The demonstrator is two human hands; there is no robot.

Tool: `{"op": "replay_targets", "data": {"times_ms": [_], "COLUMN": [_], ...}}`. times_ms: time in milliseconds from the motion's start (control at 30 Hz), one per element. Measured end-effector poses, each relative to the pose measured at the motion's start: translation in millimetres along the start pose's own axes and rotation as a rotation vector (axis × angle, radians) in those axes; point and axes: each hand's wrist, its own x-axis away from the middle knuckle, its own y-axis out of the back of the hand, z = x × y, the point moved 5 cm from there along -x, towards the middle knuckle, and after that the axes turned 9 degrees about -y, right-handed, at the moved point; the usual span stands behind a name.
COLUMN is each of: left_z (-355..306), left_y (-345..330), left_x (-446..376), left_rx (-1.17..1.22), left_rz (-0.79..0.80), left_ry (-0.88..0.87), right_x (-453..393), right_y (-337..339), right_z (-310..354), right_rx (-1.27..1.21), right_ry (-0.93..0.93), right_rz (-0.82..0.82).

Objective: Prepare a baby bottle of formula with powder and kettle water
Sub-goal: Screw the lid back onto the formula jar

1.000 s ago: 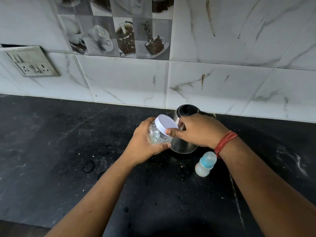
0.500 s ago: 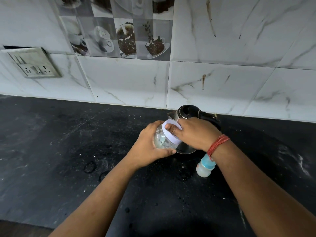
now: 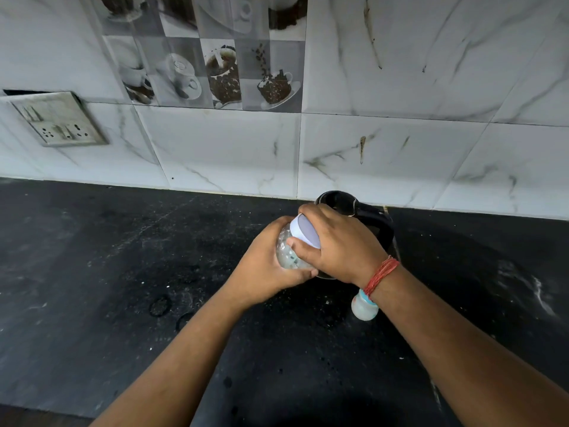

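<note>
A clear plastic jar (image 3: 286,254) of white powder is tilted in the air above the black counter (image 3: 123,272). My left hand (image 3: 261,269) grips its body from below. My right hand (image 3: 335,241) curls round its white lid (image 3: 304,231), thumb on the near rim. Behind my hands stands a steel kettle (image 3: 354,208) with a black lid and handle, mostly hidden. A small baby bottle (image 3: 363,308) with a blue collar stands on the counter, partly behind my right wrist.
A white marble-tiled wall (image 3: 400,149) rises behind the counter, with a socket plate (image 3: 58,121) at the left. A red thread band (image 3: 380,274) circles my right wrist. White specks and faint ring marks dot the counter near the middle.
My right hand has closed further over the white lid, now covering most of it. The jar tilted a little more and my right wrist shifted over the baby bottle.
</note>
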Motion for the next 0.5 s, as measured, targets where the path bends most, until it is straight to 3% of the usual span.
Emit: {"op": "replay_targets", "data": {"times_ms": [300,500], "left_z": [1,17], "left_y": [-10,-19], "left_x": [7,16], "left_rx": [-0.084,-0.066], "left_rz": [-0.149,-0.247], "left_ry": [-0.035,-0.018], "right_x": [4,2], "right_y": [2,-14], "right_z": [4,3], "right_rx": [0.116,0.118], "right_ry": [-0.107,-0.268], "right_rz": [-0.066,0.009]}}
